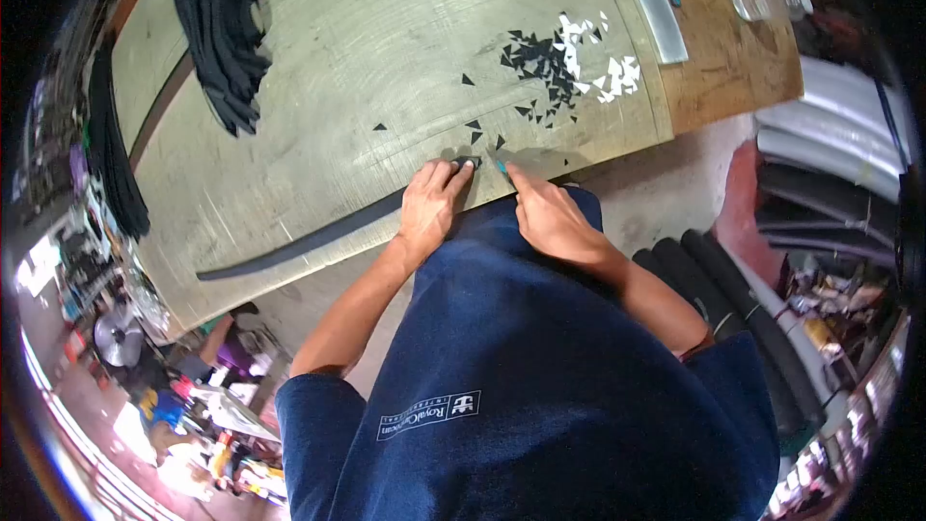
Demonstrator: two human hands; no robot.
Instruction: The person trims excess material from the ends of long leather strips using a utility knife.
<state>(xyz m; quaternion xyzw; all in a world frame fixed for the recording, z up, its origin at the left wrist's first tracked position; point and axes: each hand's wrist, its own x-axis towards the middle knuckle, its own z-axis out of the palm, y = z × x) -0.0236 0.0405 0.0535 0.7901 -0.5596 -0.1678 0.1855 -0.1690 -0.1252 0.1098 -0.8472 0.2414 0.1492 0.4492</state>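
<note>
Black strip (309, 244), press flat on tabletop (328, 116) with left hand (427, 201) clamped near its end, well clear of teal cutter (502, 167) clasped in right hand (553, 215).

Shows a clear plastic bottle (757, 5) lying on the brown wooden end of the desk (723, 82), near a pale rectangular slab (656, 14). Beside it, includes silvery-white rolls (839, 101) and long black rolls (709, 299); at far left, a round silvery fan (118, 340).
</note>
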